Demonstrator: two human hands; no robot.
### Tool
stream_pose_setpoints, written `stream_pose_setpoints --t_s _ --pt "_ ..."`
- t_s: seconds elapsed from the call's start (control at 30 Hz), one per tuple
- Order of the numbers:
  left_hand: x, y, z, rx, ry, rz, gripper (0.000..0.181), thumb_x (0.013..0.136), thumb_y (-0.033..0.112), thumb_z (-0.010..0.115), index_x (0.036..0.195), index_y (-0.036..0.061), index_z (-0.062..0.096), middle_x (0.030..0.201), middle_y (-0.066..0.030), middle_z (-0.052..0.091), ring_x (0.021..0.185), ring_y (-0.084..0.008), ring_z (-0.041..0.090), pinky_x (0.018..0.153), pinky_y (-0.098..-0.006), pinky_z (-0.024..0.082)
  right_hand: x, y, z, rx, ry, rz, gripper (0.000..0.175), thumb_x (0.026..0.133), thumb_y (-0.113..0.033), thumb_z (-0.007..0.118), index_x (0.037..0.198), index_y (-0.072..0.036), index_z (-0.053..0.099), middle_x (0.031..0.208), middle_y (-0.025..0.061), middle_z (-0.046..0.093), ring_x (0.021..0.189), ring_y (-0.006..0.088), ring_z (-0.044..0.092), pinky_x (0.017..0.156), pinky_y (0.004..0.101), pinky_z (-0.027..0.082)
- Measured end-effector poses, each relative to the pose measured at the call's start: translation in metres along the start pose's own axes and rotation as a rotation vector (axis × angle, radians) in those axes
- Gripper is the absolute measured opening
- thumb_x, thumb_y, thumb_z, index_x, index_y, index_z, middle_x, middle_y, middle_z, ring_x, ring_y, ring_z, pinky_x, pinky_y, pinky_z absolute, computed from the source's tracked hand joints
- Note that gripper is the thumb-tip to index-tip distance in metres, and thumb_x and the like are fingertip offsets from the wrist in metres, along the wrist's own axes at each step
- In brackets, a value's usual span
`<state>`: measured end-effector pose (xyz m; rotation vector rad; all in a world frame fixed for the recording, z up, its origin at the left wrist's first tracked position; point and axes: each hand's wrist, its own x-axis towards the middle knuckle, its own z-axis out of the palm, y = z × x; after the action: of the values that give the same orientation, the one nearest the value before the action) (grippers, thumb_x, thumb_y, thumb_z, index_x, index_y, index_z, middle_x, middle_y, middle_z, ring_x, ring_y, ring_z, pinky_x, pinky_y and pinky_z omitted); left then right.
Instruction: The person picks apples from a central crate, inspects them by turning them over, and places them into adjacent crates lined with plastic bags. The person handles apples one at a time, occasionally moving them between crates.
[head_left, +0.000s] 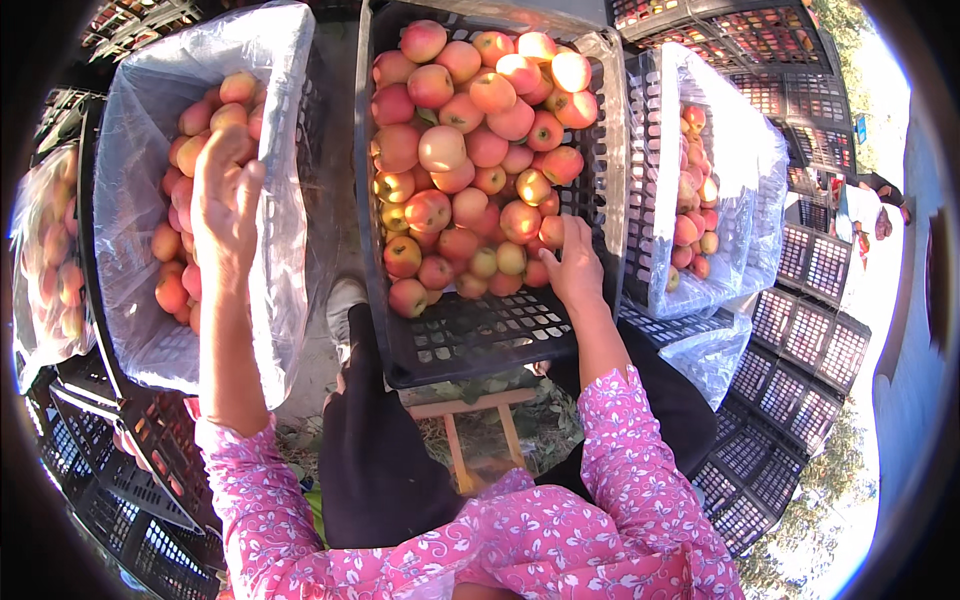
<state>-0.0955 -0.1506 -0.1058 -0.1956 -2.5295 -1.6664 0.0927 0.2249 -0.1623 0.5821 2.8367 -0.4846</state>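
Note:
In front of me stands a black plastic crate (480, 360) holding a heap of red and yellow apples (487, 150). My right hand (579, 262) is at the heap's right edge, thumb and fingers around a red apple (552, 231). To the left, another crate has a clear plastic liner (150, 112) with apples (180, 195) inside. Over those apples reaches my left hand (225, 199), its thumb apart from the fingers and nothing seen in it. The fingertips partly cover the fruit beneath.
On the right is a crate with a plastic liner (739, 225) and apples (694, 195) in it. Black crates (795, 345) are stacked farther right. A bag of apples (56, 255) lies far left. A small wooden frame (480, 405) is between my legs. Another person (870, 210) is at the far right.

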Motion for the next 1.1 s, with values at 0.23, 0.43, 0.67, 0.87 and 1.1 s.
stream_pose_setpoints --t_s 0.23,0.43,0.67,0.87,1.1 --pt "-0.076 0.060 0.072 -0.184 -0.576 0.166 0.034 0.082 0.002 0.063 0.116 0.0007 0.059 0.109 -0.0143 0.061 0.095 -0.0267 0.062 0.084 -0.0366 0.050 0.030 -0.016 0.011 -0.243 -0.316 0.192 0.062 0.079 -0.013 0.070 0.132 -0.011 0.038 0.140 0.0167 0.038 0.102 0.0381 0.062 0.078 0.0517 0.053" --pt "-0.086 0.053 0.083 -0.015 -0.639 0.235 0.030 0.078 0.005 0.068 0.106 0.0053 0.058 0.099 -0.0115 0.063 0.089 -0.0310 0.064 0.078 -0.0373 0.052 0.002 -0.002 -0.007 0.242 -0.117 -0.146 0.066 0.080 -0.007 0.069 0.138 -0.008 0.038 0.134 0.0147 0.046 0.112 0.0304 0.058 0.092 0.0390 0.049" --pt "-0.088 0.052 0.089 0.051 -0.592 0.302 0.030 0.076 0.011 0.071 0.104 0.0093 0.059 0.094 -0.0077 0.063 0.083 -0.0301 0.062 0.074 -0.0384 0.051 -0.020 -0.044 -0.025 1.543 -0.334 0.187 0.062 0.087 -0.009 0.068 0.140 -0.007 0.037 0.128 0.0064 0.048 0.114 0.0167 0.053 0.094 0.0307 0.048" --pt "-0.089 0.050 0.087 0.084 -0.585 0.327 0.028 0.077 0.014 0.070 0.103 0.0084 0.061 0.094 -0.0082 0.066 0.083 -0.0298 0.065 0.073 -0.0374 0.052 -0.020 -0.063 -0.021 1.584 -0.373 0.154 0.061 0.088 -0.009 0.067 0.140 -0.006 0.038 0.124 0.0052 0.050 0.112 0.0139 0.052 0.092 0.0292 0.048" --pt "-0.090 0.048 0.089 0.078 -0.564 0.341 0.028 0.077 0.016 0.072 0.102 0.0084 0.061 0.090 -0.0076 0.065 0.079 -0.0287 0.065 0.070 -0.0369 0.052 -0.023 -0.076 -0.032 1.358 -0.353 -0.082 0.057 0.085 0.002 0.062 0.138 -0.003 0.039 0.124 0.0062 0.050 0.115 0.0147 0.051 0.100 0.0296 0.043"
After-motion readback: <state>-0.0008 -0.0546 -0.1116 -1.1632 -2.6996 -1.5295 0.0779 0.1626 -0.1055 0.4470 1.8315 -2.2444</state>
